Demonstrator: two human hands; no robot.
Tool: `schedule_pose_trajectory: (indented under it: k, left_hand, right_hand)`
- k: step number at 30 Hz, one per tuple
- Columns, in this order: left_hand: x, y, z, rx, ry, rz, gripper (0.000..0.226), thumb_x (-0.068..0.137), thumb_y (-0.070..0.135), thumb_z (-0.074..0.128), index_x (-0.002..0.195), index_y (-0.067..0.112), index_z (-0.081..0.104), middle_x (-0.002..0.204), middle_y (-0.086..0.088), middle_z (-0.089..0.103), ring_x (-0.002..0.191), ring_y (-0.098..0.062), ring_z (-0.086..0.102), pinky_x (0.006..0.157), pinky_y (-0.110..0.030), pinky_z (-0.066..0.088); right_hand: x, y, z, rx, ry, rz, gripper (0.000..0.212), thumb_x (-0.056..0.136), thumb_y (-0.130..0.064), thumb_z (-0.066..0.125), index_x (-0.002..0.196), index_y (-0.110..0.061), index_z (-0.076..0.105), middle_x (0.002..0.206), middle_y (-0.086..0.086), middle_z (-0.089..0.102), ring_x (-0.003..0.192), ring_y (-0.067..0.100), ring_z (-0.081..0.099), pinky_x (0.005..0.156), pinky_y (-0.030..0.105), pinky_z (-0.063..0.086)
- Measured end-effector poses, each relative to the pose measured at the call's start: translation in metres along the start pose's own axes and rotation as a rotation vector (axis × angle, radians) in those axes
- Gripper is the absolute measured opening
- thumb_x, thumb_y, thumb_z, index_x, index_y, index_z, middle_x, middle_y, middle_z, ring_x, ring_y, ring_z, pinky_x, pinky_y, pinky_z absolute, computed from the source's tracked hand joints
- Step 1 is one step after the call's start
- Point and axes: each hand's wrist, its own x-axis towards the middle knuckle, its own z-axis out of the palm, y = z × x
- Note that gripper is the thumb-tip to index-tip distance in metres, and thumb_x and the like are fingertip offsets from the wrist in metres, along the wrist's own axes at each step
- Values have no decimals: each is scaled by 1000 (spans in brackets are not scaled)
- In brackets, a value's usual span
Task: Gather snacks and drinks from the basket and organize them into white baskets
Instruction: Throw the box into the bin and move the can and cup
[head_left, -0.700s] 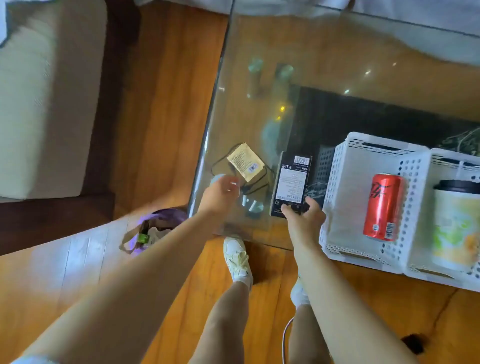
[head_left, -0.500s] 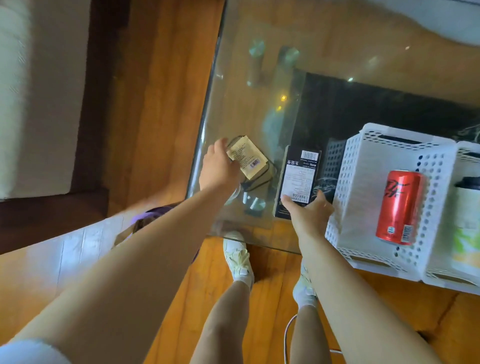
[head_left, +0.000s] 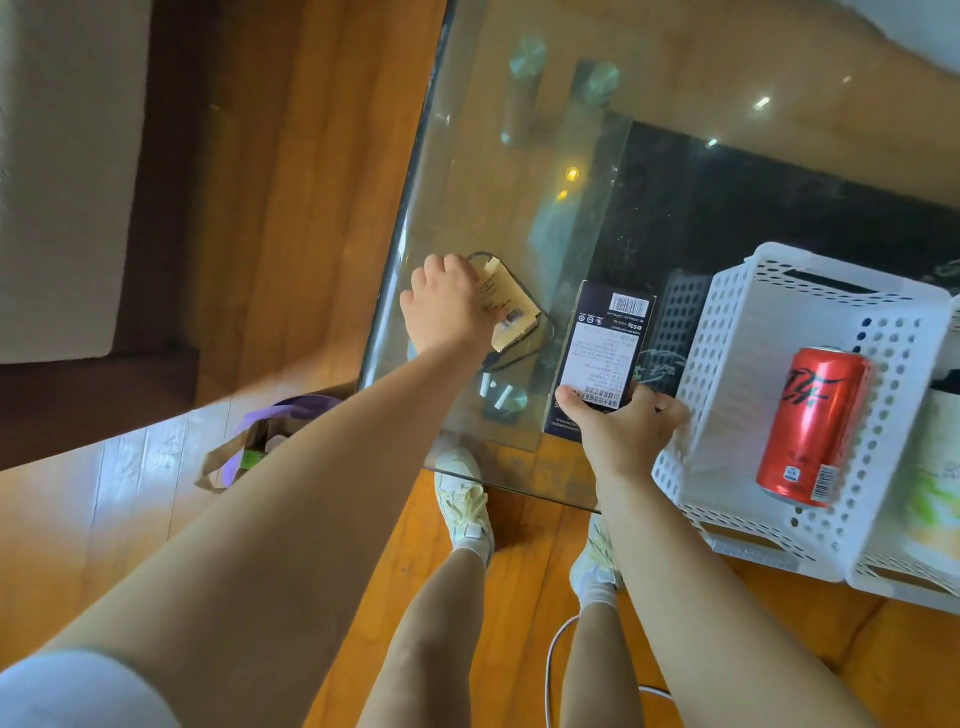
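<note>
On the glass table (head_left: 519, 171), my left hand (head_left: 449, 306) grips the left end of a small tan snack packet (head_left: 511, 309). A dark box with a white label (head_left: 602, 358) lies to its right; my right hand (head_left: 623, 431) holds its near end, thumb on the label. Right of the box stands a white basket (head_left: 737, 332) with a red soda can (head_left: 810, 426) lying inside. A second white basket (head_left: 904, 582) at the right edge holds a cup with a green pattern (head_left: 935, 499), mostly cut off.
A brown bag with purple handles (head_left: 260, 441) sits on the wooden floor left of my legs. A pale sofa (head_left: 62, 171) fills the far left. A white cable (head_left: 550, 660) runs on the floor by my right foot.
My left hand moved forward from the table's near edge onto the tan packet and closed on it. My right hand stayed on the dark box. The camera shifted slightly.
</note>
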Motion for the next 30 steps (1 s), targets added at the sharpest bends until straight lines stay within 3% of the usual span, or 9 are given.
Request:
schedule_pose_trajectory:
  k: [3, 7, 10, 13, 16, 19, 26, 30]
  left_hand:
    - [-2, -1, 2, -26, 7, 22, 34, 83, 27, 67, 110, 14, 53, 118, -5, 54, 112, -26, 48, 89, -33, 33]
    - [-19, -10, 2, -168, -28, -2, 21, 86, 24, 60, 104, 14, 53, 105, -4, 60, 95, -27, 55, 75, -32, 36]
    - [-41, -27, -2, -411, -121, -103, 18, 80, 26, 65, 87, 19, 50, 82, 2, 60, 73, -20, 52, 61, -28, 35]
    - [-71, -54, -6, -700, -152, -260, 21, 75, 24, 72, 75, 23, 51, 68, 11, 56, 63, -8, 53, 54, -22, 41]
    - [-106, -94, -8, -967, -163, -437, 19, 75, 18, 75, 78, 24, 57, 76, 4, 64, 74, -17, 63, 69, -31, 54]
    - [-135, -140, -7, -995, -129, -556, 17, 80, 17, 71, 82, 25, 56, 84, -2, 65, 77, -20, 62, 63, -30, 52]
    - [-173, -232, -1, -1134, 11, -915, 18, 81, 4, 62, 95, 15, 59, 91, -6, 65, 78, -20, 62, 51, -24, 46]
    - [-172, -257, 10, -1218, 52, -1025, 23, 84, 0, 49, 104, 11, 56, 100, -11, 64, 80, -23, 62, 56, -28, 49]
  right_hand:
    - [0, -3, -3, 46, -1, 17, 63, 61, -40, 83, 107, -6, 58, 130, 9, 33, 103, 14, 38, 73, 26, 50]
    - [-4, -5, -9, 116, 6, -44, 61, 55, -27, 88, 101, -12, 51, 114, 4, 40, 87, 9, 47, 53, 9, 36]
    - [-11, -2, -12, 136, -87, -55, 61, 59, -21, 85, 110, -16, 50, 113, 3, 56, 92, 16, 58, 56, 12, 41]
    - [-22, -5, -14, 124, -221, -47, 56, 63, -22, 83, 107, -26, 47, 105, -4, 62, 86, 10, 61, 58, 18, 44]
    - [-38, -13, -15, 78, -310, -93, 57, 64, -18, 81, 107, -29, 45, 91, -12, 58, 74, -4, 54, 53, 15, 39]
    - [-58, -22, -15, 21, -402, -165, 59, 66, -18, 82, 113, -24, 46, 84, -19, 56, 73, -7, 51, 50, 10, 39]
    - [-112, -33, 22, -112, -896, -340, 64, 71, -23, 78, 118, -43, 40, 108, -17, 56, 98, 1, 57, 75, 19, 49]
    - [-138, -29, 62, -229, -1041, -340, 57, 79, -24, 70, 119, -47, 36, 113, -19, 51, 103, 1, 54, 61, 9, 48]
